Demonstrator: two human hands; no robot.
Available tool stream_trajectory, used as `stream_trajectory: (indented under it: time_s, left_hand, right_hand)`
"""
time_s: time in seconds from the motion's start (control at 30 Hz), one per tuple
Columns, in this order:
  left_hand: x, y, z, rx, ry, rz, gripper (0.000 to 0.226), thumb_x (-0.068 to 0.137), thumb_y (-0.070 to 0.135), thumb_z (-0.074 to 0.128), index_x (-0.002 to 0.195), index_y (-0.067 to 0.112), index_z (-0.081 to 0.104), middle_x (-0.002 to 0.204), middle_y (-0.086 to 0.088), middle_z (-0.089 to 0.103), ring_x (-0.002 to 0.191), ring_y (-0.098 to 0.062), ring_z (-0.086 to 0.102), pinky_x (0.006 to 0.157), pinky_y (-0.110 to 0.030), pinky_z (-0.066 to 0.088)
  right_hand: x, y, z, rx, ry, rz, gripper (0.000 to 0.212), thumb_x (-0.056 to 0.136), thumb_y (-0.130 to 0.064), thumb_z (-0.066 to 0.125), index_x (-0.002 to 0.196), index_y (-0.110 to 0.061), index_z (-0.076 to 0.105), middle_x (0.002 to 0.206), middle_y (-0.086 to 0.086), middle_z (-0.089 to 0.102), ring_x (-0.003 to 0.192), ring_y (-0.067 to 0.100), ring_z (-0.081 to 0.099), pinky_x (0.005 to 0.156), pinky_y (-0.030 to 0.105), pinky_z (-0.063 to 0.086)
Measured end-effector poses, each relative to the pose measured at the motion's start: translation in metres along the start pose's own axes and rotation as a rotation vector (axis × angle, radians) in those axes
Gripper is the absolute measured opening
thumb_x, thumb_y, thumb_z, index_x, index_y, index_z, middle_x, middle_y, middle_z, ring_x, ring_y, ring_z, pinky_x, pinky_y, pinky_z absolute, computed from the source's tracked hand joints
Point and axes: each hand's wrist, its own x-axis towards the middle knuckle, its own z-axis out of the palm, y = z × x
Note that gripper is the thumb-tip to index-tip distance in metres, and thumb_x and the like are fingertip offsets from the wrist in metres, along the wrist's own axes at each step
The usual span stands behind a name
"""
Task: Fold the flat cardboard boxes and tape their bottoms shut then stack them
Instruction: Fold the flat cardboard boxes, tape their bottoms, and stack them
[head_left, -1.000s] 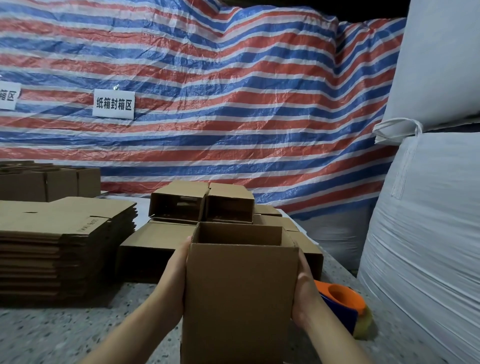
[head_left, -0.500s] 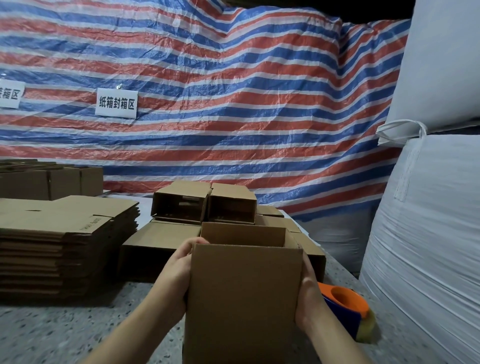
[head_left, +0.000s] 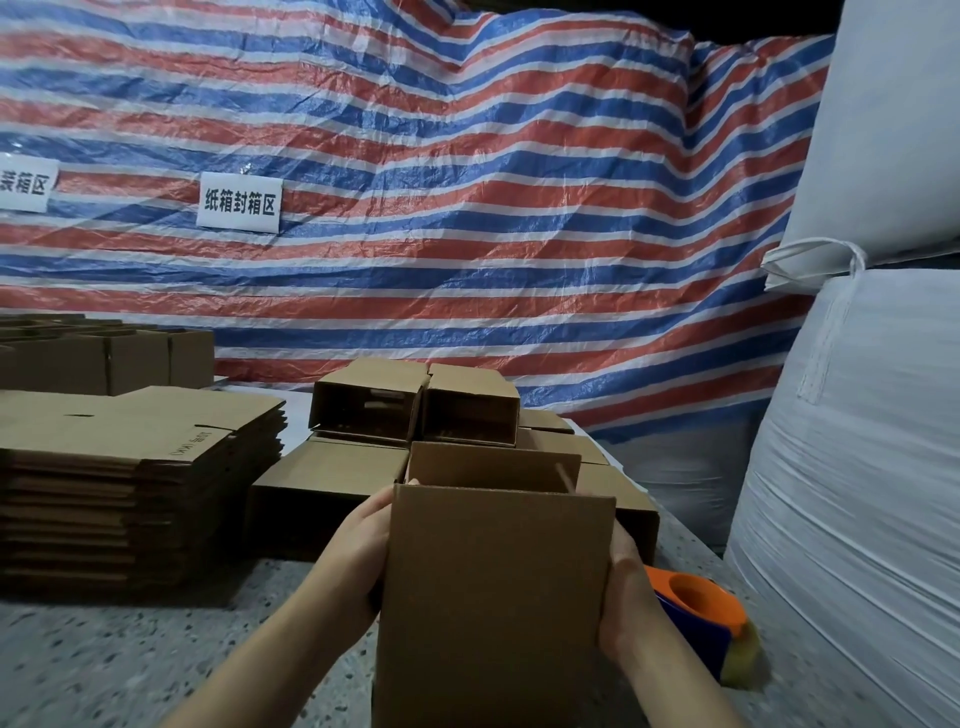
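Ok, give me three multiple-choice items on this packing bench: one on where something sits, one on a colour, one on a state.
1. Where does the tape dispenser lie on the table?
A. to the right of the held box
B. on top of the flat stack
C. inside an open box

2. What colours are the stripes on the tarp behind the table?
A. green and yellow
B. red, blue and white
C. black and grey

3. What state is the held box in?
A. still flat
B. opened up, with its top end open
C. taped shut on top

Answers:
1 A: the orange and blue dispenser shows just past the right hand.
2 B: red, blue and white bands run across the sheet.
3 B: the left hand and right hand grip its sides, and its far inner wall shows through the open top, unlike the flat stack.
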Motion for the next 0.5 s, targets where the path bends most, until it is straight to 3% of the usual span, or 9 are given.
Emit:
stream_trajectory:
  time_s: [0.17, 0.27, 0.4, 0.5]
  left_hand:
    - [0.002, -0.005, -0.003, -0.007, -0.009, 0.037, 0.024, 0.098, 0.027, 0.057, 0.095, 0.010, 0.074, 0.074, -0.014, 0.071, 0.056, -0.020, 0.067, 0.046, -0.027, 0.052]
    - [0.001, -0.006, 0.000, -0.007, 0.010, 0.065, 0.037, 0.090, 0.046, 0.057, 0.083, 0.016, 0.077, 0.074, -0.012, 0.072, 0.058, -0.019, 0.068, 0.047, -0.026, 0.052]
    - [0.003, -0.007, 0.005, 0.026, 0.109, -0.021, 0.061, 0.086, 0.067, 0.047, 0.075, 0.014, 0.075, 0.068, -0.010, 0.073, 0.053, -0.019, 0.069, 0.048, -0.028, 0.050]
    - [0.002, -0.005, -0.005, -0.006, -0.089, 0.007, 0.076, 0.075, 0.077, 0.035, 0.100, 0.016, 0.073, 0.083, -0.011, 0.075, 0.070, -0.022, 0.074, 0.055, -0.028, 0.056]
  right_hand:
    - [-0.004, -0.008, 0.000, -0.172, 0.076, 0.103, 0.074, 0.105, -0.036, 0.042, 0.035, -0.019, 0.061, 0.048, 0.001, 0.059, 0.037, 0.013, 0.055, 0.042, 0.023, 0.045]
    - [-0.003, -0.012, 0.001, -0.193, 0.120, 0.135, 0.071, 0.104, -0.037, 0.046, 0.037, -0.018, 0.060, 0.049, 0.002, 0.059, 0.040, 0.015, 0.054, 0.049, 0.025, 0.043]
    - [-0.001, -0.008, 0.002, -0.169, 0.116, 0.122, 0.065, 0.104, -0.037, 0.046, 0.043, -0.019, 0.062, 0.052, 0.002, 0.061, 0.041, 0.014, 0.056, 0.044, 0.024, 0.046]
    - [-0.002, -0.006, 0.003, -0.177, 0.102, 0.094, 0.062, 0.104, -0.038, 0.044, 0.047, -0.018, 0.063, 0.053, 0.002, 0.062, 0.042, 0.014, 0.057, 0.042, 0.024, 0.047]
